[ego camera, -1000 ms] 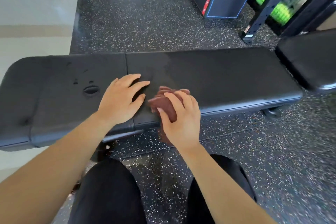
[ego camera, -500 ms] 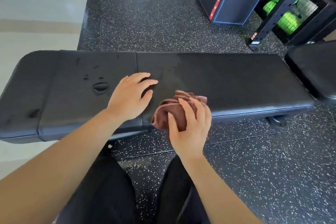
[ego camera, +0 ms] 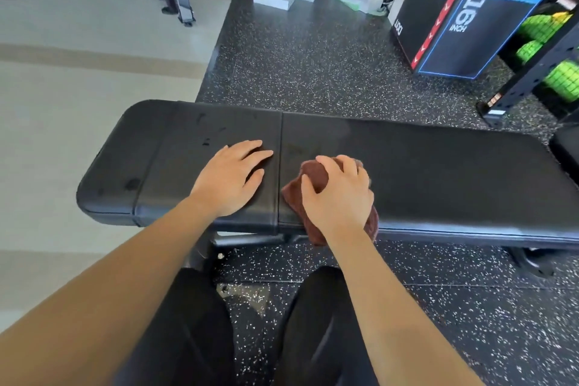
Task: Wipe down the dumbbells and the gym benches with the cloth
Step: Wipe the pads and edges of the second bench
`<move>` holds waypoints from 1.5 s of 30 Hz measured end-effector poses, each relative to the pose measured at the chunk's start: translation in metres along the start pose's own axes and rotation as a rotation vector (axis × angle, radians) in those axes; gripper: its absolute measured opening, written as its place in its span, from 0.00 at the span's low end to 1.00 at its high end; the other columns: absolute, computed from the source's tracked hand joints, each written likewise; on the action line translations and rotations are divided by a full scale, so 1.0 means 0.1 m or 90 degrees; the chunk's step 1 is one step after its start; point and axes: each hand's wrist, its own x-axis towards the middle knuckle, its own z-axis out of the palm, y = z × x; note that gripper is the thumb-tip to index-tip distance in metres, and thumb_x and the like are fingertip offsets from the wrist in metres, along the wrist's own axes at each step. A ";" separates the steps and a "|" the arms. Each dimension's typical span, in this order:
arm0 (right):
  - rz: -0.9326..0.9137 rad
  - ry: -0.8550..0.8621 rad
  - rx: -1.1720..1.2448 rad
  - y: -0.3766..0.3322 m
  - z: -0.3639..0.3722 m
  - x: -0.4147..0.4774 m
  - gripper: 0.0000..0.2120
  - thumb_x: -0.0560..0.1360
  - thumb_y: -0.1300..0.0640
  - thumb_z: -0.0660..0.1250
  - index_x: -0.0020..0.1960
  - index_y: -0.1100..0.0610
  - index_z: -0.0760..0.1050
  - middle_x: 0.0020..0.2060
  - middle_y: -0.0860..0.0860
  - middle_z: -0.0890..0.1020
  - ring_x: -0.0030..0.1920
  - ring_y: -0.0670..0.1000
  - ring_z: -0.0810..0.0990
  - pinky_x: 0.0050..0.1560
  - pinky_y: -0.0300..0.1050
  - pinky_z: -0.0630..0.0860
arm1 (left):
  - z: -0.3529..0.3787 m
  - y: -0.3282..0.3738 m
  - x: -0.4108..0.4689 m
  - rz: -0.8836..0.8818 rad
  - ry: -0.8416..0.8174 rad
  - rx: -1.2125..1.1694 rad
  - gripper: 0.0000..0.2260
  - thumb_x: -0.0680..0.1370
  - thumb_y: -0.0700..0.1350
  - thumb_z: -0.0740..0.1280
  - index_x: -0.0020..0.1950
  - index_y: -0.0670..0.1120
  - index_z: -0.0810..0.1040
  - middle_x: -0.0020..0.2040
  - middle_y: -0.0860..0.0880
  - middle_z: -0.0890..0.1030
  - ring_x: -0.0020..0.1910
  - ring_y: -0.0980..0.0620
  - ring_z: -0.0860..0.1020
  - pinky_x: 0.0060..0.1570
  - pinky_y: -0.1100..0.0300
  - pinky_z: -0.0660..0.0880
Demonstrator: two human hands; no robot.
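My right hand (ego camera: 340,194), fingers curled round the brown cloth (ego camera: 315,171), has drawn it up from the bench (ego camera: 438,172) edge onto the pad beside the seam, while my left hand (ego camera: 232,177) stays flat and open, so this bench's wiping is still mid-stroke.

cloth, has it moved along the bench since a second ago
Yes, the cloth slid left along the bench; its edge now meets the seam.

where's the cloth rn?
Head view: the cloth is bunched under the right hand on the bench, just right of the pad seam, its lower part hanging over the near edge. The left hand lies flat just left of it.
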 end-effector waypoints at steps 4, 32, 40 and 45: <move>-0.050 0.007 -0.072 0.02 0.07 -0.17 0.28 0.71 0.35 0.59 0.69 0.42 0.64 0.71 0.49 0.65 0.70 0.59 0.60 0.65 0.62 0.63 | 0.01 -0.01 0.01 -0.009 0.010 -0.008 0.19 0.80 0.49 0.56 0.71 0.52 0.66 0.73 0.51 0.65 0.72 0.51 0.61 0.72 0.48 0.55; -0.041 -0.226 -0.066 -0.26 -0.04 0.76 0.30 0.72 0.32 0.58 0.71 0.37 0.56 0.75 0.47 0.53 0.73 0.61 0.51 0.64 0.67 0.59 | 0.04 -0.04 -0.02 -0.016 0.038 -0.018 0.19 0.79 0.51 0.56 0.71 0.55 0.66 0.73 0.54 0.65 0.72 0.53 0.62 0.72 0.54 0.52; -0.124 -0.083 -0.045 -0.16 0.16 0.48 0.25 0.70 0.38 0.64 0.65 0.36 0.65 0.72 0.45 0.60 0.71 0.58 0.56 0.62 0.62 0.65 | 0.02 -0.05 0.02 -0.015 0.042 -0.031 0.20 0.78 0.54 0.54 0.69 0.55 0.68 0.72 0.54 0.66 0.71 0.53 0.63 0.72 0.54 0.55; -0.098 -0.087 0.016 -0.27 0.20 0.91 0.15 0.72 0.49 0.64 0.58 0.40 0.72 0.66 0.47 0.66 0.63 0.60 0.62 0.58 0.58 0.72 | 0.01 -0.04 0.02 -0.019 0.049 -0.034 0.19 0.78 0.52 0.56 0.69 0.56 0.68 0.72 0.55 0.66 0.71 0.54 0.62 0.71 0.56 0.53</move>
